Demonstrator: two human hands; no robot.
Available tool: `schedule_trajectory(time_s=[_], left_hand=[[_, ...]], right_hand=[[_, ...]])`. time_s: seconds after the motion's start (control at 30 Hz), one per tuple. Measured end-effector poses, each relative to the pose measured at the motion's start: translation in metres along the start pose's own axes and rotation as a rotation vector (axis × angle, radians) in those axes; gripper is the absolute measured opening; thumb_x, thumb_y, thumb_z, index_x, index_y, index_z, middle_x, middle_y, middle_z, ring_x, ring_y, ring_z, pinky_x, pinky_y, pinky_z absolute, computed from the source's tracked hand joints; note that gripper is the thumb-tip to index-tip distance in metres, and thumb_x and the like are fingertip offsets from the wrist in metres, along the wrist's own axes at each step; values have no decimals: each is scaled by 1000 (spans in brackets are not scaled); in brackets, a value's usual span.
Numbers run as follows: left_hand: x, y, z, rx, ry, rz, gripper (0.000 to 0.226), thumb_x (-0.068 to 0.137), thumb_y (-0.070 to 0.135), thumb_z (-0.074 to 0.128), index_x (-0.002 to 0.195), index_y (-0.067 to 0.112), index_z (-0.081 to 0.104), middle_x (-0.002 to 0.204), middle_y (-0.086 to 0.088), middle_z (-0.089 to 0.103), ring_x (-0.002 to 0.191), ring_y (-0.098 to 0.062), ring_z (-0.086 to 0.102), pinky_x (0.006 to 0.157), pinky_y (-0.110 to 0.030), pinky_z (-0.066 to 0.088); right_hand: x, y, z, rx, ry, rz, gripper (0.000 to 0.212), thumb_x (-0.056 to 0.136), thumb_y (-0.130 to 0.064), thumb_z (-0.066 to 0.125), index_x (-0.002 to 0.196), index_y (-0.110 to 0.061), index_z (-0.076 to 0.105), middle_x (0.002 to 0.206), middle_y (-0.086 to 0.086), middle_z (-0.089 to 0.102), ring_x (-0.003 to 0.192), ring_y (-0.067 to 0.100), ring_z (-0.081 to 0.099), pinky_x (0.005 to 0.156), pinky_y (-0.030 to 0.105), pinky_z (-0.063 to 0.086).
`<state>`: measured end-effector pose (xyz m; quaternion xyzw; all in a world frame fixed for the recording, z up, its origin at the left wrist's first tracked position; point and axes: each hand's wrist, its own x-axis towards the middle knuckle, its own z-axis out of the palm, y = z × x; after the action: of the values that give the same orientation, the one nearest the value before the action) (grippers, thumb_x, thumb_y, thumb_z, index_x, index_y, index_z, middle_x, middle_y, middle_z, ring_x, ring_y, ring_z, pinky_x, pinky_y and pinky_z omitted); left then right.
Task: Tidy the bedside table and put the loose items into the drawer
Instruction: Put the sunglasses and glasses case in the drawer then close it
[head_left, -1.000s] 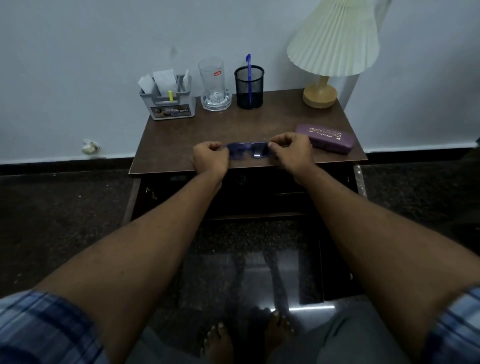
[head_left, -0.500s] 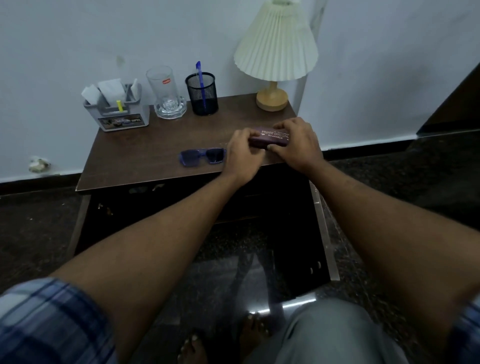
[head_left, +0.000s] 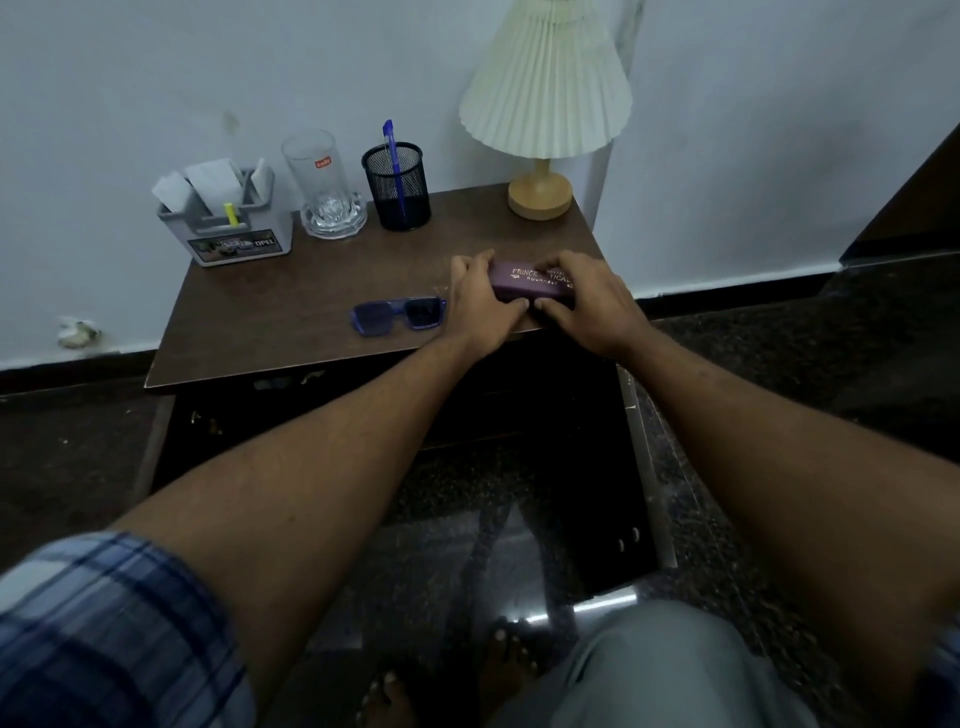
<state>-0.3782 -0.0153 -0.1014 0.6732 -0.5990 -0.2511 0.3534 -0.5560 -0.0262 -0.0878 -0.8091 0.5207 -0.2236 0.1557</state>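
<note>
A purple glasses case with gold lettering lies near the right front edge of the brown bedside table. My left hand grips its left end and my right hand covers its right end, thumbs meeting along the front. The case looks closed. Blue folded sunglasses rest on the tabletop just left of my left hand, untouched. Below the tabletop the drawer stands pulled out, dark inside, with small items barely visible at its back left.
Along the wall stand a grey organiser with paper slips, a clear glass mug, a black mesh pen cup with a blue pen, and a pleated lamp. My bare feet are on the glossy dark floor.
Both hands let go of the sunglasses, which stay on the table, and moved right onto the purple case. My view also swung to the right.
</note>
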Motion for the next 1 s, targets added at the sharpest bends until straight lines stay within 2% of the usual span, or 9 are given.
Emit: schedule_trajectory(time_s=[0.07,0.13,0.2,0.33,0.53,0.63,0.7,0.83,1.0], left_hand=[[-7,1,-10,-38,10,-7,78,77,26,85,144,7,50,132,-5,40,118,-14,50,109,-19,34],[-16,0,-24,-135,8,-26,73,74,22,89,137,7,56,130,-4,46,120,-18,57,114,-28,42],[-27,-7,-41,-273,-4,-59,68,71,17,92,130,8,58,127,-5,59,118,-21,63,108,-34,51],[-54,-29,-71,-468,4,-146,63,66,18,95,120,16,64,113,2,70,107,-15,68,94,-26,57],[-95,-63,-115,-722,-51,-312,66,63,6,94,123,10,66,126,-19,68,106,-28,71,95,-49,59],[-112,-75,-134,-791,-73,-342,60,66,-2,91,119,12,66,129,-18,67,108,-23,72,84,-36,63],[-121,-81,-143,-781,-87,-327,59,68,-7,88,118,15,67,130,-18,66,105,-20,73,82,-34,62],[-136,-92,-148,-705,-83,-232,86,67,-8,87,141,21,55,126,-17,68,120,-27,67,99,-43,57],[-146,-100,-143,-714,-132,-203,112,64,1,93,153,43,38,115,-17,74,109,-23,73,90,-36,61]], right_hand=[[-4,-5,-6,2,-11,-36,47,90,-33,71,133,-28,53,134,1,59,120,23,54,102,45,48],[-9,-15,-12,15,-37,-54,48,90,-33,71,134,-29,53,133,0,59,121,21,54,103,45,48],[-13,-28,-15,33,-60,-79,47,89,-33,72,133,-29,54,133,-1,60,121,20,54,104,43,47],[-22,-63,-12,73,-127,-147,44,89,-33,71,131,-28,58,131,-3,61,119,17,55,102,39,47],[-32,-111,10,155,-216,-226,43,87,-29,76,128,-25,64,127,-3,63,113,8,58,93,23,46],[-36,-128,22,202,-247,-222,40,86,-30,78,124,-23,68,122,-3,66,110,8,62,95,25,50],[-38,-135,29,277,-275,-179,35,87,-33,78,120,-24,71,116,-6,71,105,7,66,94,28,55],[-31,-142,38,398,-173,-67,20,86,-33,79,104,-23,77,96,-11,76,91,1,70,87,28,59],[-17,-145,43,403,-103,33,9,86,-26,80,91,-19,80,87,-7,76,85,6,71,82,31,60]])
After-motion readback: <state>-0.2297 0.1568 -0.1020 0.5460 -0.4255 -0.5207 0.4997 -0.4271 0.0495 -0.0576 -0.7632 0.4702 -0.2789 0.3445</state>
